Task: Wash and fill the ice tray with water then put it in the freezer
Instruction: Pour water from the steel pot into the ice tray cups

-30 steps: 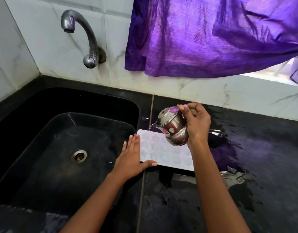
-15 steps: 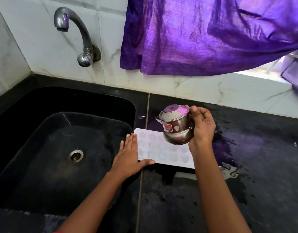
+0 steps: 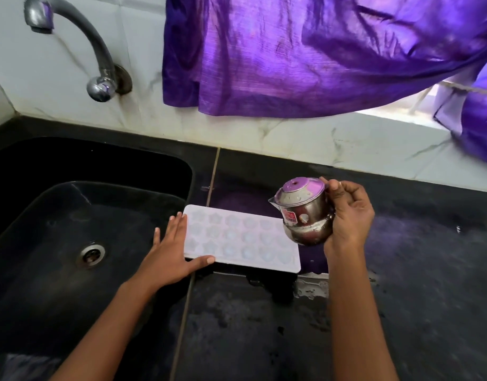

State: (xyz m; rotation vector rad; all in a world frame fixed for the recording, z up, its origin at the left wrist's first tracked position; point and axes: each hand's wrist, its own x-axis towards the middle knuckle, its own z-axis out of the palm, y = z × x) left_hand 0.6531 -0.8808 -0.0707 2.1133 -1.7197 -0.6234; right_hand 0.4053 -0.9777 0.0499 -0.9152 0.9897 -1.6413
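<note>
A white ice tray (image 3: 237, 237) with several star-shaped cells lies flat on the black counter, just right of the sink. My left hand (image 3: 171, 257) rests at its left end, fingers straight along the edge and thumb along the front edge. My right hand (image 3: 349, 215) grips a small steel pot (image 3: 303, 213) with a spout and a red label. The pot is held nearly upright above the tray's right end. No water is running from it.
A deep black sink (image 3: 72, 243) with a metal drain (image 3: 90, 254) lies at the left, under a wall tap (image 3: 80, 48). The black counter (image 3: 402, 284) is wet, with puddles by the tray. A purple curtain (image 3: 305, 56) hangs over the white tiled wall.
The pot has tipped back from its pouring tilt to nearly upright and moved toward the tray's right end. My left hand stays at the tray's left edge.
</note>
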